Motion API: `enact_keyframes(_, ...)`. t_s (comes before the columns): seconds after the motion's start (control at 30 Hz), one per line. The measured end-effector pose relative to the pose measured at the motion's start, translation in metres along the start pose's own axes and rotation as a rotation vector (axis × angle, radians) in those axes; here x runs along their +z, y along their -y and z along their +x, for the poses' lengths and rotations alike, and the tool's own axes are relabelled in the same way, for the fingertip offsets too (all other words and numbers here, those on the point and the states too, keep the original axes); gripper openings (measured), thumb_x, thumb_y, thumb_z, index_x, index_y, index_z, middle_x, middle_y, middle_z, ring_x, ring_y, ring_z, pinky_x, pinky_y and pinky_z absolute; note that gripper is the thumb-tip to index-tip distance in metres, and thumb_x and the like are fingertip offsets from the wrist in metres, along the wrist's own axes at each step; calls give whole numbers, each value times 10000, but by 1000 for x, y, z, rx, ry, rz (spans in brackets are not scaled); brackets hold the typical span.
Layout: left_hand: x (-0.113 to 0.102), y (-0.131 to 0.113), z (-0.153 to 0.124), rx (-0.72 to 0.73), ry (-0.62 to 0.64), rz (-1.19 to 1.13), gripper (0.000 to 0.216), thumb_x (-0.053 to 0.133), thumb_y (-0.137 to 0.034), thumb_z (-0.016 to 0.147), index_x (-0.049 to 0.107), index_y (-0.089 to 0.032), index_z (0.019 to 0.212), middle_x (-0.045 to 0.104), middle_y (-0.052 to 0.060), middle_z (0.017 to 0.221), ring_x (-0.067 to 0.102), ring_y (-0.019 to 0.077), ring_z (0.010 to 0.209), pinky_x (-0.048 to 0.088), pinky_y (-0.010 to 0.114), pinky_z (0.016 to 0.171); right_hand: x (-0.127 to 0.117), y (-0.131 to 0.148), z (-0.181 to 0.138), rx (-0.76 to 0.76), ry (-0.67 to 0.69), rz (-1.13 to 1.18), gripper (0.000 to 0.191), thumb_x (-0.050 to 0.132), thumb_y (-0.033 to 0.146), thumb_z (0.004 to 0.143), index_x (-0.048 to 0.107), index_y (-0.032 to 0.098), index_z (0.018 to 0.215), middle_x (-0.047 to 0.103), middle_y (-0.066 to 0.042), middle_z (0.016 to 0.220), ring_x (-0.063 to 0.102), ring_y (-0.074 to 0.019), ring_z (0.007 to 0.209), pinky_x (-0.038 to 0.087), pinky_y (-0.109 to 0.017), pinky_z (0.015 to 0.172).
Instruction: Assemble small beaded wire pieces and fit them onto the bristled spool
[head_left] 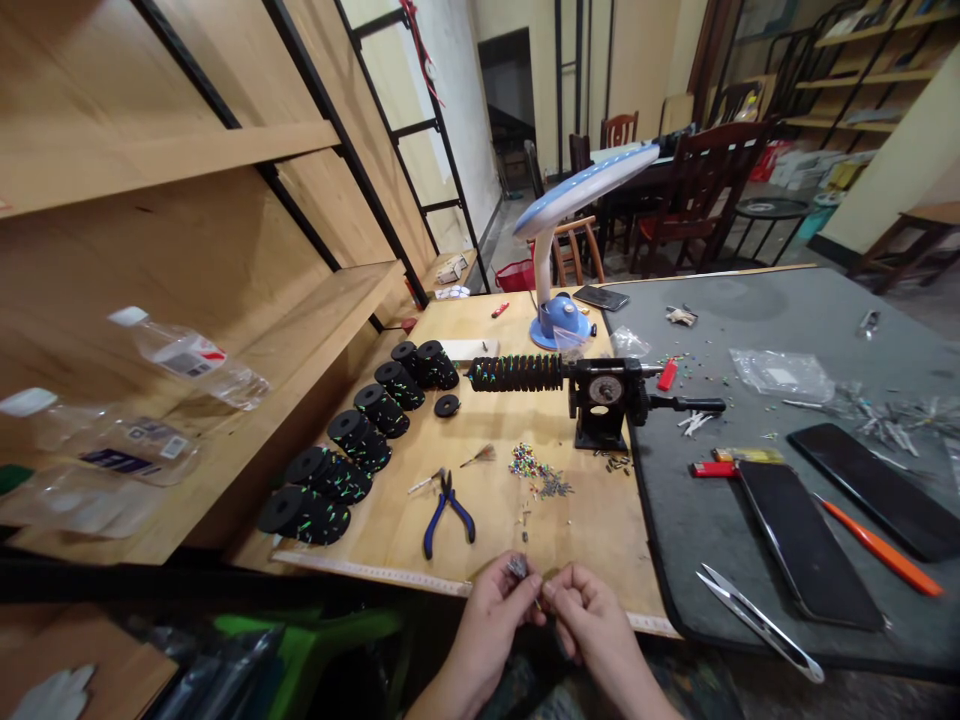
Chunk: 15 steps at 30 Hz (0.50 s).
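Biggest thing in the shot was the wooden counter [495,420], with a shelf [225,400] running up the 9 o'clock side and a grey mat [787,330] covering the 3 o'clock side. At 12 o'clock stood a blue-and-white lamp [559,200], and just in front of it a black hand-crank winder [600,395] with a loaded spindle sticking out toward 9. A row of black spools [360,440] ran diagonally at about 10 o'clock. Two dark phones [802,545] lay on the mat around 4 o'clock, with long snips [757,620] near them at 5. Blue-handled pliers [448,510] sat mid-counter, and a scatter of coloured beads [529,465] was just past them. Down at 6 o'clock, right at the counter's near edge, the left hand [499,605] was pinching a tiny grey bundle [517,567] between thumb and fingertips. The right hand [592,612] had its fingertips pinched shut just beside it, but on what I honestly couldn't tell, way too small. My guess is that the bundle weighs next to nothing and is a bit springy and easy to drop or crush. I'd say a light fingertip pinch at its base is the place to hold it.
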<state>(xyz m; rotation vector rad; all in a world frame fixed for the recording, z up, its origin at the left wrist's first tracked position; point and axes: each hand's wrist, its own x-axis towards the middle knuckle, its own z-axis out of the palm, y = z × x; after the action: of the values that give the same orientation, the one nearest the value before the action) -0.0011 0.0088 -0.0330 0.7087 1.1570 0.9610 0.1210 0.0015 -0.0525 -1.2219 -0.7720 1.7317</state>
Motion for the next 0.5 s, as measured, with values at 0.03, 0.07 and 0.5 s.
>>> enact_keyframes(0.03,0,0,0,-6,1,-4,352,791,-415,663,572,-145,722,556,-30,645,494,93,558,450,215,529,0,-1,1,1,4,1,583,652,763,572,483,206,608,430,106,310,240,-33,260,135,-181,311)
enact_keyframes(0.07,1,0,0,-11,1,-8,355,792,-418,660,573,-145,725,552,-31,644,490,92,557,446,213,525,0,-2,1,2,5,0,586,649,768,569,480,208,605,414,112,301,233,-33,258,129,-182,309)
enact_keyframes(0.5,0,-6,0,5,79,49,323,757,-404,705,554,-154,713,564,-21,617,525,114,581,424,208,518,0,10,0,29,39,-8,601,651,778,539,476,206,601,414,111,308,230,-28,253,114,-186,312)
